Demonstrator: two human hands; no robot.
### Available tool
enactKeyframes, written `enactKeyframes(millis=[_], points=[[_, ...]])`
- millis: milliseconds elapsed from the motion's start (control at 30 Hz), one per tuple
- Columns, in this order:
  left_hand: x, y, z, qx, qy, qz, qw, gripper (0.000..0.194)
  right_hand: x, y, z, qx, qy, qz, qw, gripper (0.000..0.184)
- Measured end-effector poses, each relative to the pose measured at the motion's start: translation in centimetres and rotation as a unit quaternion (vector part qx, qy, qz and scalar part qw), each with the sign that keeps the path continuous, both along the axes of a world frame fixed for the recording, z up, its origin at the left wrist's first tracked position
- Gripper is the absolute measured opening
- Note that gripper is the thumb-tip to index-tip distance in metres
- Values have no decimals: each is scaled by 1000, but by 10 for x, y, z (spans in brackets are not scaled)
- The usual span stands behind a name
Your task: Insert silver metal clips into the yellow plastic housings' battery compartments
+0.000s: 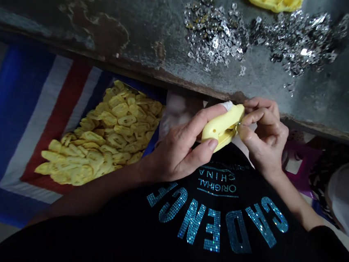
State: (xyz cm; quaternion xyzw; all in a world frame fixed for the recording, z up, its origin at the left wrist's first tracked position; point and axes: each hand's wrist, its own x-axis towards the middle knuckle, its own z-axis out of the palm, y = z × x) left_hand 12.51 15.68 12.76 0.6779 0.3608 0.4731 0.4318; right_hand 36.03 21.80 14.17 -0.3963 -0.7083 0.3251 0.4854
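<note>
My left hand [188,142] is closed around a yellow plastic shell [220,125], thumb below and fingers above. A white wrapping covers one of its fingertips. The shell is tilted, its hollow side turned toward my right hand [265,131]. With thumb and forefinger pinched, the right hand holds a small metal clip [239,124] at the opening of the shell. The clip is mostly hidden by the fingers, so its exact seating cannot be made out. Both hands are in front of my black shirt, just below the table edge.
Small shiny metal pieces lie in a pile [216,36] and a second heap [306,40] on the worn metal table [147,29]. Another yellow shell [276,0] is at the far edge. On the left, a blue bin lined with striped cloth [57,115] holds several yellow shells [109,135].
</note>
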Motion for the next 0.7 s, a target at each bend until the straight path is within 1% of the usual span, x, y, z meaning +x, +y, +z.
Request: enactKeyframes(millis=[67, 100, 233, 300, 400, 467, 567, 700], points=[[0, 1, -1, 27, 1, -4, 1000, 64, -1, -1, -2, -1, 2, -5, 1000, 17], [0, 1, -1, 27, -2, -2, 1000, 64, -1, -2, -3, -2, 3, -8, 1000, 16], [2, -3, 1, -32, -31, 10, 999, 60, 0, -3, -4, -11, -10, -14, 1000, 11], [4, -5, 0, -57, -65, 15, 996, 58, 3, -3, -3, -14, -23, -12, 1000, 8], [8, -5, -1, -82, -116, 32, 989, 56, 7, -4, 1, -9, -33, -8, 999, 8], [10, -3, 0, -93, -139, 39, 985, 55, 8, -4, 4, 0, -35, -6, 999, 8], [12, -2, 0, -97, -162, 33, 982, 53, 8, -3, 9, 8, -44, -7, 999, 5], [10, -4, -1, -97, -161, 21, 982, 54, 5, -1, 12, 8, -61, -9, 998, 6]])
